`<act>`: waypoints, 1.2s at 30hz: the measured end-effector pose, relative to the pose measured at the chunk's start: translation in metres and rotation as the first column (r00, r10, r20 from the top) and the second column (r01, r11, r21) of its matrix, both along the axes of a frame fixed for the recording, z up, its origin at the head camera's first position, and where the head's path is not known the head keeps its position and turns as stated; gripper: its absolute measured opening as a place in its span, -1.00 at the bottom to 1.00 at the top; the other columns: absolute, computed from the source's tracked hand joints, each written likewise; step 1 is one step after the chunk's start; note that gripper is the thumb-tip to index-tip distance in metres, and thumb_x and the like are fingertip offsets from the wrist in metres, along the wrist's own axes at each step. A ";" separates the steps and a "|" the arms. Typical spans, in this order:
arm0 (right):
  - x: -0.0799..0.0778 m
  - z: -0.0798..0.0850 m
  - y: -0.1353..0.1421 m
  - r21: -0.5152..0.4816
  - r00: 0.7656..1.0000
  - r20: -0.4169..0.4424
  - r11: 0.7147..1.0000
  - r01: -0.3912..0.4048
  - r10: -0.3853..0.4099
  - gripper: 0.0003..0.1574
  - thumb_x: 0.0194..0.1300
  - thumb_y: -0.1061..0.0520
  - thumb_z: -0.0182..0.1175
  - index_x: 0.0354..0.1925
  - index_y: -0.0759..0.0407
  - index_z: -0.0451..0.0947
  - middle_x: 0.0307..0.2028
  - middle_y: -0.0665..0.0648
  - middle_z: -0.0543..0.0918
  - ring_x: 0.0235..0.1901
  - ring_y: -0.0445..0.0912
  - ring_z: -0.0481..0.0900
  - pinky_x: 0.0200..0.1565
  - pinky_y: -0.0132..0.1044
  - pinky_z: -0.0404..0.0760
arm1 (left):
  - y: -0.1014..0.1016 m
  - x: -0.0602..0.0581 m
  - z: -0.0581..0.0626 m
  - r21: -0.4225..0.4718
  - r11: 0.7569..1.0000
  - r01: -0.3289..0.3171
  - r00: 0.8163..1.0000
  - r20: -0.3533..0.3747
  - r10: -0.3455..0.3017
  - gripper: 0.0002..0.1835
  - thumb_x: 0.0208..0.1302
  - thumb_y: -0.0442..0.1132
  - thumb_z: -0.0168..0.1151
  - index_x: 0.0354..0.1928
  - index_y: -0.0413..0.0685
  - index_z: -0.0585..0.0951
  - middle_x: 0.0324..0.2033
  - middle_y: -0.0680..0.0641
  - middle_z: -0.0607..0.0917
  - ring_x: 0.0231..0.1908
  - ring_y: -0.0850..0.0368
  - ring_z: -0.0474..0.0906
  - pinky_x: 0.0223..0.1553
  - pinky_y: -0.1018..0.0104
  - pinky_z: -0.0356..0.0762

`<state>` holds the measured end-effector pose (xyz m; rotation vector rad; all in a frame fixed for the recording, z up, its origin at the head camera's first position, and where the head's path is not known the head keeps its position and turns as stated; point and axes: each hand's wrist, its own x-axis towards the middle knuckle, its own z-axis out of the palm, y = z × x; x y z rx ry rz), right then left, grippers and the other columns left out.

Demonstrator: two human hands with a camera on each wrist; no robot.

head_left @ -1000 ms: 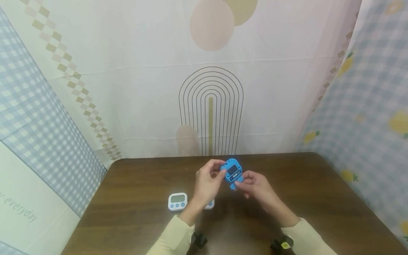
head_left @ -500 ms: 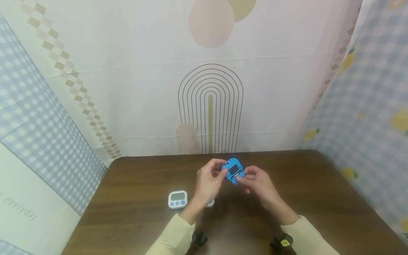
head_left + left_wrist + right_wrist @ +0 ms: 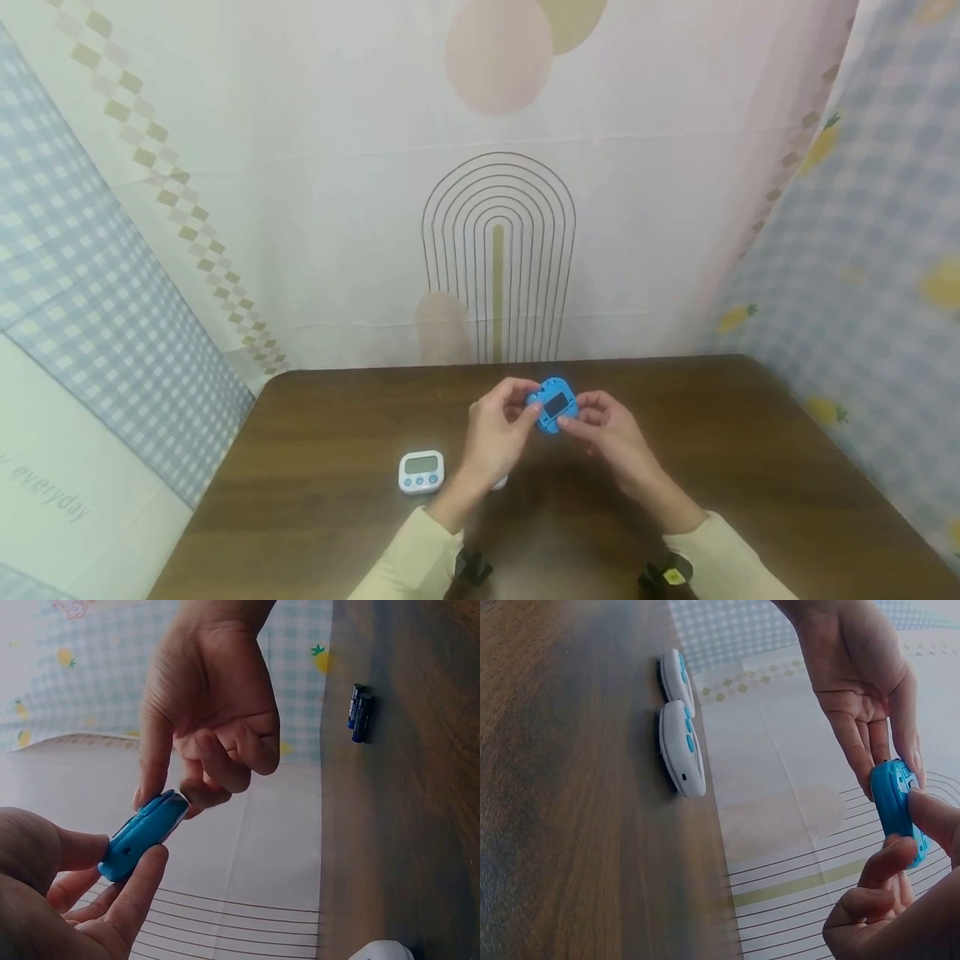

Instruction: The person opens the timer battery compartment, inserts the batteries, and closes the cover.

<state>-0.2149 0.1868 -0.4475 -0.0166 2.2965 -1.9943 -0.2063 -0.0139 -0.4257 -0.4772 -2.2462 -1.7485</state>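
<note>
Above the table, both hands hold a blue digital timer, its back with a dark rectangular panel turned toward me. My left hand grips its left side between thumb and fingers. On the lower right edge, my right hand pinches it, the thumb lying on the back over the battery cover. Seen edge-on in the left wrist view, the timer shows a thin seam near the right hand's thumb. The right wrist view has the same blue shell between the fingers of both hands.
One white timer with blue buttons lies on the brown table. Another white timer is mostly hidden by my left wrist in the head view. Two dark blue batteries lie on the table. Patterned cloths hang behind and beside it.
The blue battery cover, hanging off the timer's lower edge a second ago, has swung up against its back under my right thumb. Both hands have shifted slightly right.
</note>
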 end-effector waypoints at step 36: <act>0.002 -0.003 -0.004 -0.080 0.998 0.029 0.996 -0.049 0.052 -0.33 0.41 -0.08 0.43 0.26 0.23 0.43 -0.19 0.20 0.74 -0.36 0.03 0.57 -0.17 -0.26 0.67 | 0.001 0.004 0.005 0.024 1.000 -0.013 0.994 0.111 0.010 -0.76 0.45 -0.33 0.36 0.10 -0.13 0.72 -0.10 -0.09 0.81 -0.26 0.20 0.76 -0.23 0.39 0.78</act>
